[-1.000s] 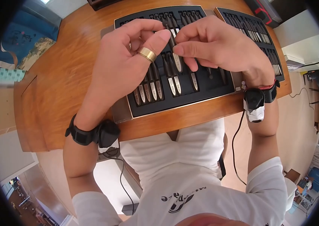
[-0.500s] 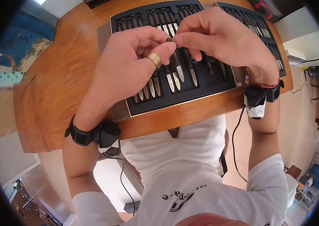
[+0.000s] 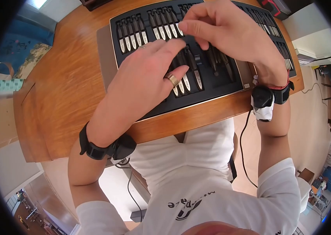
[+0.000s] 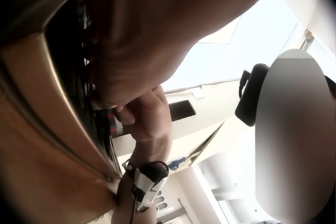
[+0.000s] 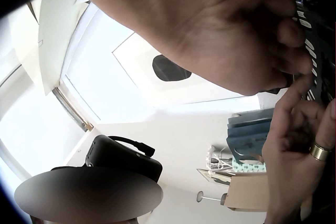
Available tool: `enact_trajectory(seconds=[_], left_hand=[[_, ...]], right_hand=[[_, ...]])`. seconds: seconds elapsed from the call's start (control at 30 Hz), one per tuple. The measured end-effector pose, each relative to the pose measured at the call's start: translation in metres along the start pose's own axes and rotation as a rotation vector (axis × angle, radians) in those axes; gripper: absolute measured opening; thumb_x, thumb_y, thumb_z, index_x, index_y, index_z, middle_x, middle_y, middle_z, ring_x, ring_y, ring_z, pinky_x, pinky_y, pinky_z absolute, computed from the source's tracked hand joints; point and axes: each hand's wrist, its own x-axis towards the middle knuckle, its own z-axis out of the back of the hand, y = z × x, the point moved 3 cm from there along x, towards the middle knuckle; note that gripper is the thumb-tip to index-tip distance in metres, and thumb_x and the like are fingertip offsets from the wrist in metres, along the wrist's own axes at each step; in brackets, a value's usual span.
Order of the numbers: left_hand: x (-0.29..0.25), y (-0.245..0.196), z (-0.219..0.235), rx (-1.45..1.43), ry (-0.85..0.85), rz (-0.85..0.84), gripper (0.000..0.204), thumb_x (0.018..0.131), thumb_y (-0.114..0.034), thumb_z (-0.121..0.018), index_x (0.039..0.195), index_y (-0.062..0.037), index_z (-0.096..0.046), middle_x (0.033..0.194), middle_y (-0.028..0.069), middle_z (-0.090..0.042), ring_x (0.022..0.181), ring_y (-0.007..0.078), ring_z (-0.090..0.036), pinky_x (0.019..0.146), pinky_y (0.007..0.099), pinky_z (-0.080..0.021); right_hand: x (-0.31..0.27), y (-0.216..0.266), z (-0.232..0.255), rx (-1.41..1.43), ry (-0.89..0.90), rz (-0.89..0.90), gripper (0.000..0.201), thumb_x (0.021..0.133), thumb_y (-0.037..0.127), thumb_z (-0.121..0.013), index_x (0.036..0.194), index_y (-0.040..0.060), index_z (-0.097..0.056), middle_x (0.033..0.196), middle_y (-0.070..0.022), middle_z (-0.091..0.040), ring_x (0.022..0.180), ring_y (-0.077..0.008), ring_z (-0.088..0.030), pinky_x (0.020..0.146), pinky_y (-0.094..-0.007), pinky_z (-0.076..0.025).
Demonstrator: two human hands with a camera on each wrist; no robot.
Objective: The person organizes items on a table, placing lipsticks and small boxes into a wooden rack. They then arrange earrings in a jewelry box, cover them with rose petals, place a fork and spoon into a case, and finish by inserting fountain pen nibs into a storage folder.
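The left hand [image 3: 146, 74] lies at frame centre with fingers stretched flat across the knives [image 3: 191, 74] in the black tray [image 3: 112, 27]. Above it, the right hand [image 3: 228, 35] curls its fingers, thumb and forefinger pressed together; what they pinch cannot be told.

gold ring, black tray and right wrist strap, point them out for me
gold ring [image 3: 172, 80], head view, on its band across the left hand's finger
black tray [image 3: 234, 84], head view, on a bare patch near its right edge
right wrist strap [image 3: 279, 95], head view, on the black band

Head view looking down, wrist views close, upward, all sharing tray [image 3: 112, 58]
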Motion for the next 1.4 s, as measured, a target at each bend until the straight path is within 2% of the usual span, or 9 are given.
enact_trajectory(seconds=[0.17,0.27,0.43,0.63,0.87,1.07,1.13,1.23,1.4], left_hand=[[-0.005,0.0,-0.001,0.113,0.035,-0.128,0.031,0.092,-0.021,-0.083,0.113,0.0011,-0.077,0.089,0.0143,-0.064,0.079,0.0337,-0.066,0.071,0.0439,-0.054],[-0.005,-0.007,-0.001,0.194,0.092,-0.139,0.036,0.091,-0.024,-0.083,0.114,0.0033,-0.077,0.087,0.0145,-0.063,0.083,0.0343,-0.064,0.074,0.0442,-0.053],[-0.007,-0.012,0.002,0.237,0.108,-0.14,0.043,0.09,-0.029,-0.084,0.114,0.0052,-0.077,0.087,0.0138,-0.062,0.088,0.0341,-0.064,0.078,0.045,-0.053],[-0.007,-0.013,0.003,0.253,0.129,-0.135,0.049,0.088,-0.033,-0.085,0.117,0.0047,-0.076,0.091,0.014,-0.063,0.092,0.035,-0.064,0.082,0.0447,-0.053],[-0.005,-0.005,0.002,0.169,0.112,-0.165,0.049,0.086,-0.031,-0.087,0.119,0.0036,-0.074,0.095,0.0141,-0.065,0.09,0.0342,-0.065,0.08,0.043,-0.054],[-0.001,0.01,0.01,-0.055,0.178,-0.032,0.035,0.093,-0.021,-0.083,0.12,0.0005,-0.074,0.084,0.0105,-0.064,0.067,0.0225,-0.057,0.064,0.0351,-0.048],[0.0,0.012,0.01,-0.087,0.159,-0.018,0.032,0.095,-0.019,-0.081,0.12,0.0006,-0.074,0.083,0.0091,-0.065,0.066,0.0188,-0.055,0.063,0.033,-0.047],[0.003,0.008,0.015,-0.184,0.129,0.089,0.027,0.099,-0.016,-0.078,0.12,0.0004,-0.074,0.082,0.0046,-0.065,0.067,0.0118,-0.052,0.062,0.0287,-0.044],[0.001,0.012,0.015,-0.395,0.065,0.25,0.023,0.103,-0.013,-0.073,0.123,-0.0006,-0.073,0.081,-0.0044,-0.062,0.072,0.0045,-0.049,0.064,0.0238,-0.041]], right_hand=[[0.005,-0.006,0.002,-0.073,-0.284,-0.026,0.024,0.103,0.016,-0.065,0.098,-0.0061,-0.073,0.071,-0.0129,-0.068,0.064,-0.0172,-0.062,0.061,-0.0354,-0.05],[0.005,-0.019,0.01,-0.112,-0.421,0.12,0.023,0.101,0.016,-0.067,0.1,-0.0065,-0.072,0.072,-0.0184,-0.067,0.066,-0.0216,-0.064,0.063,-0.038,-0.051],[0.012,-0.029,0.009,-0.33,-0.504,0.048,0.025,0.099,0.018,-0.069,0.099,-0.0058,-0.073,0.088,-0.0269,-0.073,0.082,-0.0402,-0.073,0.075,-0.0454,-0.057],[0.001,-0.014,0.007,-0.478,-0.309,-0.118,0.027,0.098,0.02,-0.07,0.097,-0.0067,-0.073,0.094,-0.0295,-0.074,0.092,-0.0449,-0.073,0.082,-0.0495,-0.058],[0.011,-0.025,0.005,-0.516,-0.302,-0.084,0.026,0.094,0.017,-0.07,0.093,-0.0084,-0.073,0.091,-0.0313,-0.072,0.087,-0.0454,-0.073,0.079,-0.0492,-0.058],[0.013,-0.026,0.015,0.02,-0.641,0.197,0.021,0.096,0.012,-0.07,0.086,-0.0064,-0.07,0.075,-0.0129,-0.073,0.063,-0.02,-0.067,0.058,-0.0334,-0.051],[0.012,-0.023,0.011,0.426,-0.473,0.15,0.019,0.1,0.011,-0.069,0.088,-0.003,-0.069,0.072,-0.004,-0.069,0.059,-0.0086,-0.059,0.052,-0.0254,-0.044],[0.013,-0.025,0.005,0.574,-0.222,0.097,0.015,0.101,0.011,-0.067,0.091,-0.001,-0.068,0.072,-0.0048,-0.068,0.054,-0.0076,-0.056,0.049,-0.0236,-0.042],[0.012,-0.021,-0.006,0.483,-0.115,-0.013,0.011,0.098,0.007,-0.068,0.093,-0.0024,-0.065,0.073,-0.0066,-0.07,0.054,-0.0091,-0.059,0.05,-0.0227,-0.046]])
